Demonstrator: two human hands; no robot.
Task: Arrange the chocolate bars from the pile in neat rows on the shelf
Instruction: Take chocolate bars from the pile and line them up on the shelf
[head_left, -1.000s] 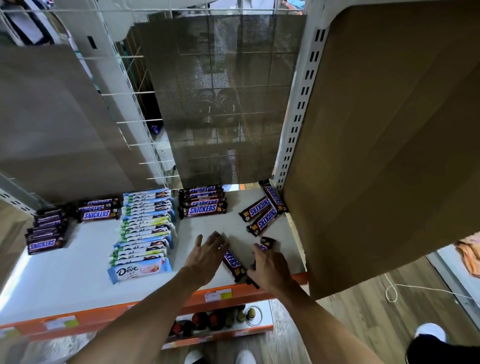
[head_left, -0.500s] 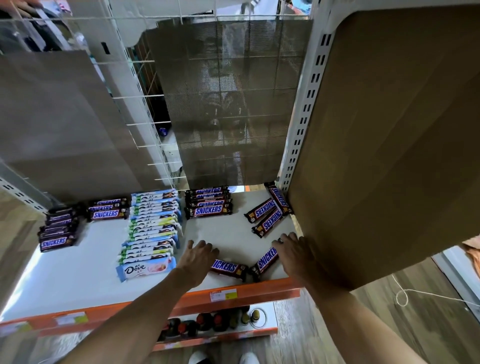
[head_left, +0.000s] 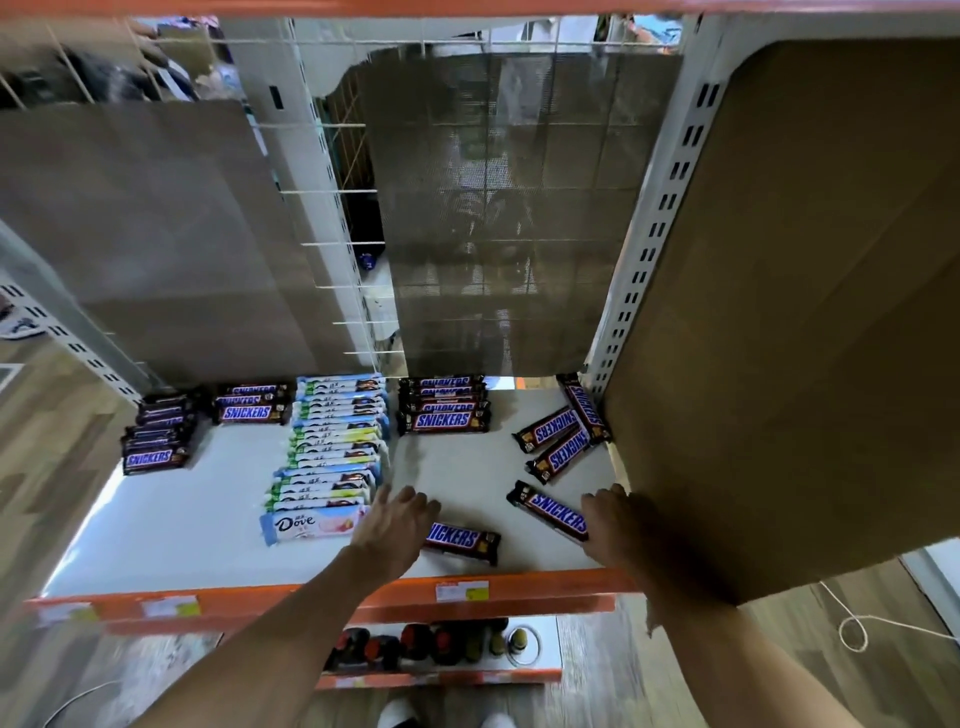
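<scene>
On the white shelf (head_left: 182, 525) two loose Snickers bars lie near the front edge. My left hand (head_left: 395, 525) rests with spread fingers on the left end of one bar (head_left: 465, 540). My right hand (head_left: 618, 525) holds the near end of the other bar (head_left: 550, 510), which lies slanted. Three more loose Snickers (head_left: 558, 441) lie crooked at the back right. A neat Snickers stack (head_left: 442, 410) stands at the back centre, next to a long Dove row (head_left: 332, 457).
More Snickers stacks (head_left: 156, 441) sit at the back left. A big cardboard sheet (head_left: 779, 312) overhangs the shelf's right side by my right hand. The orange front rail (head_left: 260, 603) carries price tags. Bottles (head_left: 431, 644) stand on the lower shelf.
My hands spread apart from the front edge. The left-hand bar was laid flat. The right-hand bar swung round from slanting up-right to slanting up-left.
</scene>
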